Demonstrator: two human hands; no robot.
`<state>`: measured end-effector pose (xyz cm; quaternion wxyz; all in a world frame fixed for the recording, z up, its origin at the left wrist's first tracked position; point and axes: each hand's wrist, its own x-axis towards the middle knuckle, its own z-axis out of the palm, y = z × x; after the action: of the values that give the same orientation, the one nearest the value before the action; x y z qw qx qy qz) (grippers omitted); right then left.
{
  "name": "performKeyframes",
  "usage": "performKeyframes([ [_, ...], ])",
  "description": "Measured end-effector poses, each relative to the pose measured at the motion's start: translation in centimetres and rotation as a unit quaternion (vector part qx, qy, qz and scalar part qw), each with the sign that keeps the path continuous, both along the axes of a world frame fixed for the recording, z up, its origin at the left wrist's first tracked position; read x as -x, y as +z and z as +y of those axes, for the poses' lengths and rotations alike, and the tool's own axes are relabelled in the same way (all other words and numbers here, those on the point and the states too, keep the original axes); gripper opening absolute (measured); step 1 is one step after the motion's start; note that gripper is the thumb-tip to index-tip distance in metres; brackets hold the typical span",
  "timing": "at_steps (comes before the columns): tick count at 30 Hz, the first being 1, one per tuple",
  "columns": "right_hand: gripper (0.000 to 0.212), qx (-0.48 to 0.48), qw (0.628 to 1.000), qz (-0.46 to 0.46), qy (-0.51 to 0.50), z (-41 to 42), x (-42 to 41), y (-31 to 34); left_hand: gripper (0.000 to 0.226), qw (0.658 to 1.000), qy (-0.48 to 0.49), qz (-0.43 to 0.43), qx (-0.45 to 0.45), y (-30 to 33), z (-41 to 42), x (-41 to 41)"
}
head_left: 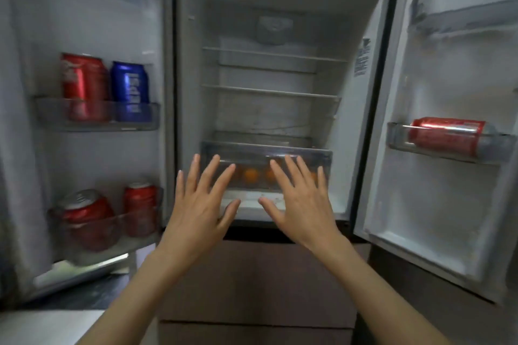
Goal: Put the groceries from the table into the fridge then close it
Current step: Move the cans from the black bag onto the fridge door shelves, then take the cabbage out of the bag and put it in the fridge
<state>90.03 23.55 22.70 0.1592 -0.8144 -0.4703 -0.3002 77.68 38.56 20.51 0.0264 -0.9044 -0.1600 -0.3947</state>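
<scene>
Clear drawer fronted by left hand, right hand; fingers spread flat, holding nothing.

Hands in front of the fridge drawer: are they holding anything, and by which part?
Nothing is held. The left hand and right hand are empty, fingers spread straight before the clear drawer.

The fridge stands with both doors swung wide. In the left door, a red can and a blue can stand upright on the upper shelf, with two red cans below. A red can lies sideways in the right door. Oranges sit in the clear drawer.
</scene>
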Motion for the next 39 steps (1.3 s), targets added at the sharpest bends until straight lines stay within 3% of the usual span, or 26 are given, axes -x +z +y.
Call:
performKeyframes([
  [6, 0.074, 0.066, 0.99, 0.048, 0.113, 5.1, 12.9, -8.6, 0.062, 0.989, 0.116, 0.081, 0.052, -7.2, 2.5, 16.0],
  [13, 0.074, 0.086, 0.955, 0.082, 0.27, 11.4, 30.0, -12.2, 0.075, 0.947, 0.262, 0.12, 0.139, -11.3, 2.2, 35.7],
  [22, 0.077, 0.147, 0.863, 0.099, 0.472, 19.6, 52.3, -16.6, 0.06, 0.835, 0.488, 0.098, 0.235, -14.7, 0.8, 58.6],
  [39, 0.069, 0.224, 0.658, 0.047, 0.718, 30.7, 87.3, -21.0, 0.059, 0.624, 0.704, 0.016, 0.337, -19.2, 2.2, 87.1],
])
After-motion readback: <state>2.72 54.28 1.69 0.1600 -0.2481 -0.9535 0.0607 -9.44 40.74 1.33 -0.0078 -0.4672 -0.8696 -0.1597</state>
